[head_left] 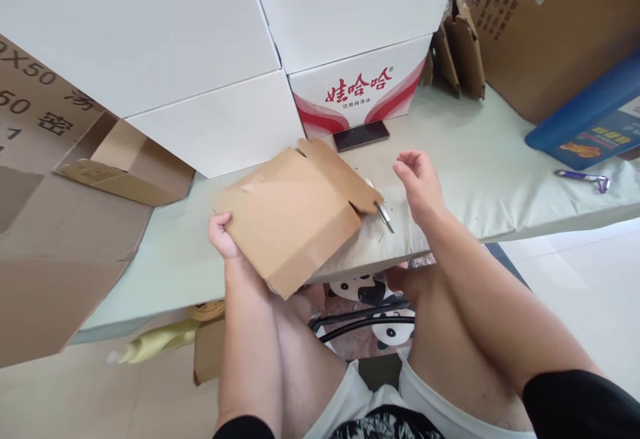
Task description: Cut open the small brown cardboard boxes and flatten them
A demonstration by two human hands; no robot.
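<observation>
A flattened-looking brown cardboard box [290, 206] with slotted flaps is tilted over the front of the cloth-covered surface. My left hand [223, 234] grips its left edge, thumb on top and the other fingers hidden beneath. To the right of the box and apart from it, my right hand [419, 182] is raised with its fingers curled in; nothing shows between them. A craft knife [385, 218] lies on the cloth, its blade pointing toward me and its rear partly covered by a box flap.
Behind stand stacked white cartons [215, 126], a red-and-white carton [360, 89] and a black phone [361, 136]. At right are a blue container [590, 116], a purple-handled tool [583, 177] and folded cardboard [463, 52]. A large open carton [75, 226] borders the left side.
</observation>
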